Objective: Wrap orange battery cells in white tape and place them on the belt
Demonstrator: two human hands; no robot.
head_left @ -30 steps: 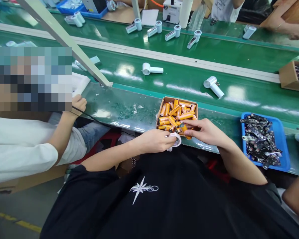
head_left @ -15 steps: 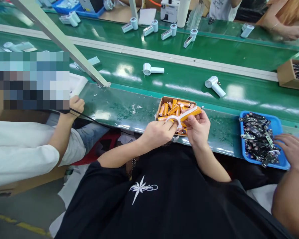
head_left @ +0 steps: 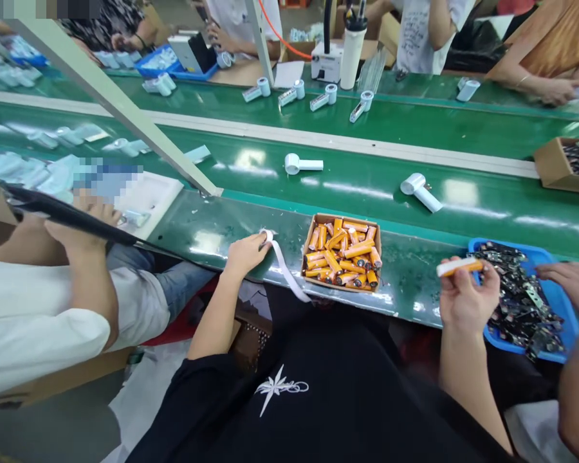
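Note:
My left hand is closed around a roll of white tape at the bench's front edge. A loose strip hangs from the roll and curls toward my shirt. My right hand pinches an orange cylindrical battery with a white strip along its upper side. This hand is raised beside the blue tray. Between my hands sits a cardboard box full of orange batteries.
At right, a co-worker's hand reaches over the blue tray of circuit boards. White handheld fan bodies lie on the green belt. A slanted metal post stands left. Another person works at left.
My hands have parted from above the battery box. The left moved left with the tape roll, its strip now dangling; the right carried the battery right toward the blue tray.

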